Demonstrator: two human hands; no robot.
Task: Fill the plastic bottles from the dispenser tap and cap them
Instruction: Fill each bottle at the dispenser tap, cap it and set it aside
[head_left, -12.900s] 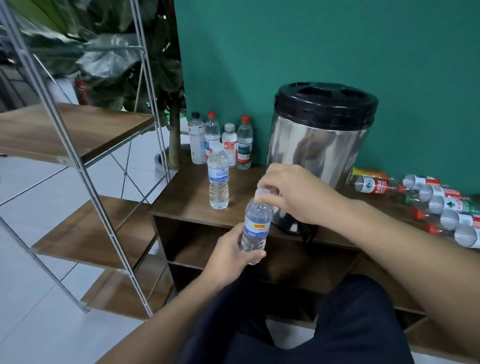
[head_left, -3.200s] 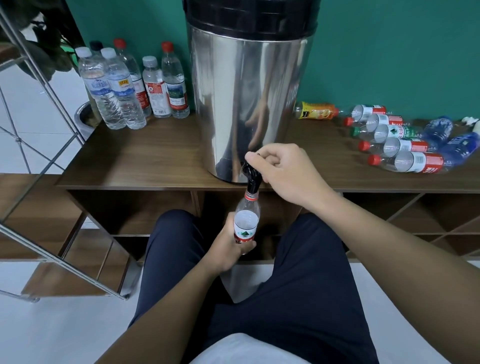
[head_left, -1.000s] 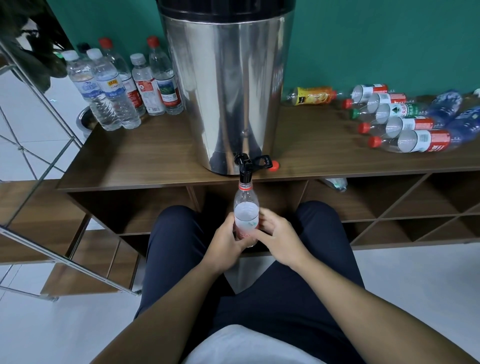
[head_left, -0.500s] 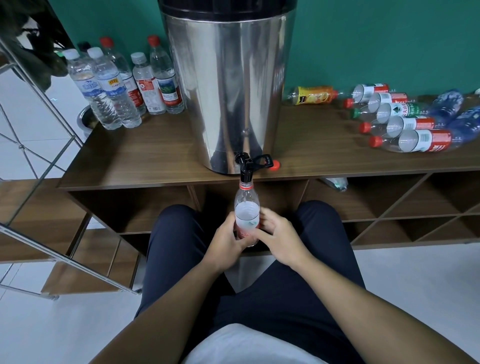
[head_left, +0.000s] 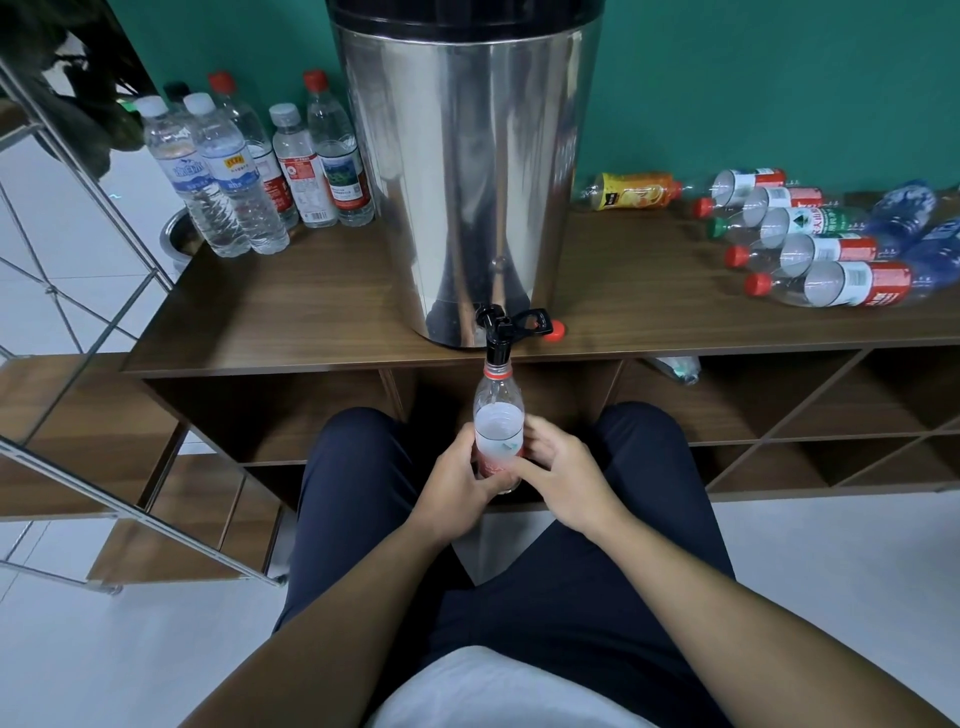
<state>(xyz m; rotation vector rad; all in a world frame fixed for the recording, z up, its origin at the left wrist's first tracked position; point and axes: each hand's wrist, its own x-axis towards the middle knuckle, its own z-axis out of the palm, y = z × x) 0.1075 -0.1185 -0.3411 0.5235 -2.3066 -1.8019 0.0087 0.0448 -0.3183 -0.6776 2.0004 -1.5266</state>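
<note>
Head view: both hands, left hand (head_left: 457, 480) and right hand (head_left: 563, 475), curl their fingers round the bottle (head_left: 497, 431); best keep its mouth centred under the tap (head_left: 497, 340) above the fingers.

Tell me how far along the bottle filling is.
Done, apparently: six capped bottles standing left of the dispenser. In hand: the left hand and right hand hold an uncapped bottle under the tap; its red cap lies on the counter. Left: capping it, then the bottles lying on the right, which look empty.
</note>
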